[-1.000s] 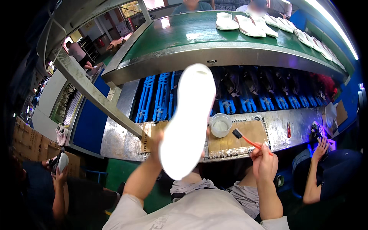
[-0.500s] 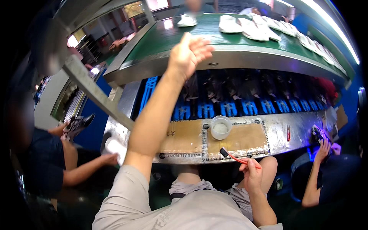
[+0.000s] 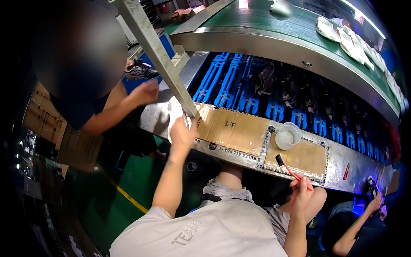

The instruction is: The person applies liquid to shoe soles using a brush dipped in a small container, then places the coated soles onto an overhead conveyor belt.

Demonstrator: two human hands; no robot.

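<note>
My left hand (image 3: 183, 133) is closed on the near end of a white shoe sole (image 3: 174, 113), at the left end of the metal bench beside the upright post. Its fingers are partly hidden and slightly blurred. In my right hand (image 3: 302, 192), above my knee, is a small brush (image 3: 291, 170) with a red handle and black bristles, its head pointing toward the bench. Just beyond the bristles stands a translucent white bowl (image 3: 288, 136) with pale contents, on the cardboard (image 3: 231, 124) covering the bench.
A metal post (image 3: 158, 55) rises beside my left hand. Beyond the bench, blue racks (image 3: 274, 110) hold dark shoe parts under a green conveyor belt (image 3: 257, 19) carrying white soles (image 3: 353, 45). A red tool (image 3: 346, 171) lies to the right. Co-workers' arms (image 3: 115, 113) are on both sides.
My left hand has come down from above the conveyor to the white sole at the bench's left end. The left co-worker's hand is now apart from that sole. The view has swung left.
</note>
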